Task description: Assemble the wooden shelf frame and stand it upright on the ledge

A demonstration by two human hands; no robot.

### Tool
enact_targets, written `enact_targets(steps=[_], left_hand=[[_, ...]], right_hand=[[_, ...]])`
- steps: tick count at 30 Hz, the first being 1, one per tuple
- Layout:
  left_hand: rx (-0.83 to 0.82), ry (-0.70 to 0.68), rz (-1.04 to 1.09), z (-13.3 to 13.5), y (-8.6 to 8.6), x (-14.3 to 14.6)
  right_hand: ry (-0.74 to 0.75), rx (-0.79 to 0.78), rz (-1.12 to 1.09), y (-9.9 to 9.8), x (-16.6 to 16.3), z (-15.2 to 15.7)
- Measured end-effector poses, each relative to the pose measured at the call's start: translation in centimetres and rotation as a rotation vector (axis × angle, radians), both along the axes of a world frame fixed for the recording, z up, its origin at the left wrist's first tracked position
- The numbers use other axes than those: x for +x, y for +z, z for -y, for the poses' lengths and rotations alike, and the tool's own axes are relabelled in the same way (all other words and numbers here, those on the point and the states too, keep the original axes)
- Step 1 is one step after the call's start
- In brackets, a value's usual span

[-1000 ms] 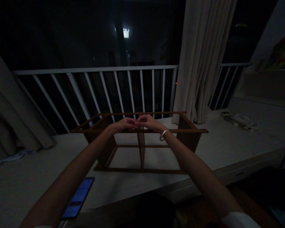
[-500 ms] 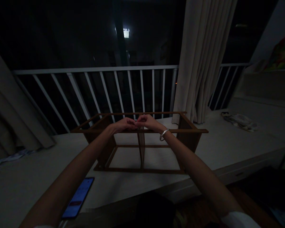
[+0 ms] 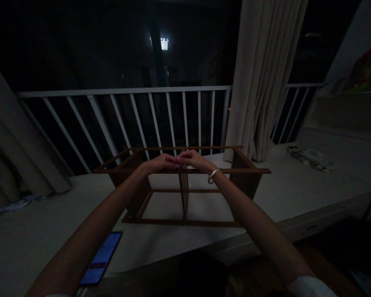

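Left curtain: While it hangs at the far left, the pale curtain (image 3: 21,136) reaches down to a crumpled cloth (image 3: 15,205).
Phone: Its screen lit, the phone (image 3: 106,255) lies on the pale ledge (image 3: 154,243), partly behind the left forearm.
Wooden frame: The brown frame (image 3: 213,223) stands on the ledge in front of the white railing (image 3: 126,90), below and around the hands.
Assembled so far: The left panel (image 3: 142,189), long rails, upright divider (image 3: 184,198) and right panel (image 3: 247,181) all appear joined into one open structure.
Left to do: Judging by where the fingers are, the top of the divider is the spot being worked on, and that looks unfinished; whether any joint is tight cannot be told. The bays beside the divider are open.
Left hand: Fingers bent and close together, the left hand (image 3: 162,162) reaches over the near upper rail, its tips meeting or almost meeting the other hand's above the divider.
Right hand: Thumb and forefinger drawn close, the right hand (image 3: 193,160) comes in from the opposite side. Whether either hand pinches something small is too dark to tell.
Bracelet: A silvery bracelet (image 3: 210,177) circles the right wrist.
Right side: A second curtain (image 3: 262,74) hangs beyond the frame; farther right, a cloth bundle (image 3: 311,159) lies on the ledge.
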State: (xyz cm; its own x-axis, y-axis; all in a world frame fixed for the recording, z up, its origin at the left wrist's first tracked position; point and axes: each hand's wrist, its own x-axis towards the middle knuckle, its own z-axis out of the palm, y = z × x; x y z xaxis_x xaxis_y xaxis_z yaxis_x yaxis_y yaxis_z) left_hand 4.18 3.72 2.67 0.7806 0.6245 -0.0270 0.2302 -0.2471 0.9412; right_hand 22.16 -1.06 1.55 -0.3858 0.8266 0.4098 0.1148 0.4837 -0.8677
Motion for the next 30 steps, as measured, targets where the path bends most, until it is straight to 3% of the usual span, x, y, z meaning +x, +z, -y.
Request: enact_targets(steps=[13, 23, 30], left_hand=[[0.04, 0.021, 0.031, 0.1, 0.0, 0.2], [0.076, 0.062, 0.003, -0.2, -0.2, 0.0], [0.099, 0.023, 0.0, -0.2, -0.3, -0.1]], right_hand=[[-0.069, 0.02, -0.006, -0.7, 0.1, -0.9], [0.022, -0.066, 0.01, -0.2, 0.1, -0.3], [0.05, -0.039, 0.027, 0.0, 0.1, 0.1]])
